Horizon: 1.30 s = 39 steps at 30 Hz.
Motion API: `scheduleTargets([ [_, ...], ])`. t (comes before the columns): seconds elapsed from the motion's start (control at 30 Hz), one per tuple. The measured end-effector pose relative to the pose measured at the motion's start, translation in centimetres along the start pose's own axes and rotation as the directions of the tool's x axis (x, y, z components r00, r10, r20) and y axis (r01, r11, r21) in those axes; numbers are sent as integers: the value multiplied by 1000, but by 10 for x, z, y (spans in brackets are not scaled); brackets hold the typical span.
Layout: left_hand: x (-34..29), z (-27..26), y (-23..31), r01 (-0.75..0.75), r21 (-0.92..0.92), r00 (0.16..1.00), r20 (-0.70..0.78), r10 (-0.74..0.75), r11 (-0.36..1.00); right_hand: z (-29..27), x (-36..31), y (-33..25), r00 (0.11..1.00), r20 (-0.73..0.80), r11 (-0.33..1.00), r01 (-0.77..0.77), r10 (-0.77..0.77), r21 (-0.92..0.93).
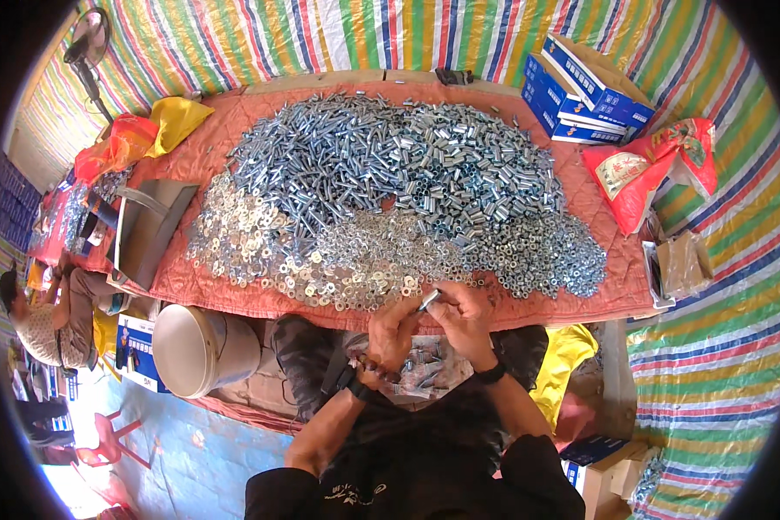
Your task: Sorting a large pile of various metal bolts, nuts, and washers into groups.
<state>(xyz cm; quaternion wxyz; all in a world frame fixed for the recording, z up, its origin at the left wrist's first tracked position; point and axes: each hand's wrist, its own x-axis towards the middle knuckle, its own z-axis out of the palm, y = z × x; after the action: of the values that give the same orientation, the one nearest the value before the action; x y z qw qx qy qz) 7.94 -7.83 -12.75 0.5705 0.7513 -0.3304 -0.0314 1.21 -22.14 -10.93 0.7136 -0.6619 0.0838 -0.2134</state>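
Observation:
At the table's near edge, my left hand and my right hand meet with curled fingers. Between their fingertips is a small shiny metal cylinder, pinched and slightly tilted; its lower end is hidden by fingers. Just beyond the hands spreads a heap of hardware: long metal bolts at the back left and short metal sleeves at the back right. Flat washers lie at the front left, small rings in the middle and nuts at the front right. Clear plastic bags lie below my hands.
A red cloth covers the table. At left are a metal scoop-like tray and a white bucket. Blue cartons and a red bag stand at right. Another person sits at far left.

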Motion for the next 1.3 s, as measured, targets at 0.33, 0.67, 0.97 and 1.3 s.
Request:
scheduleTargets([
  [0.33, -50, 1, -16, 358, -697, 933, 235, -274, 621, 14, -35, 25, 975, 221, 895, 94, 5, -436],
  [0.67, -78, 5, -45, 552, -664, 765, 163, -623, 504, 9, -21, 65, 957, 291, 864, 130, 20, -486],
  [0.97, -73, 1, -52, 543, -632, 787, 154, -597, 553, 10, 39, 77, 985, 151, 569, 174, -88, -804],
  [1.3, -79, 2, -61, 513, -605, 826, 154, -543, 609, -25, 38, 83, 981, 169, 647, 187, -90, -739],
])
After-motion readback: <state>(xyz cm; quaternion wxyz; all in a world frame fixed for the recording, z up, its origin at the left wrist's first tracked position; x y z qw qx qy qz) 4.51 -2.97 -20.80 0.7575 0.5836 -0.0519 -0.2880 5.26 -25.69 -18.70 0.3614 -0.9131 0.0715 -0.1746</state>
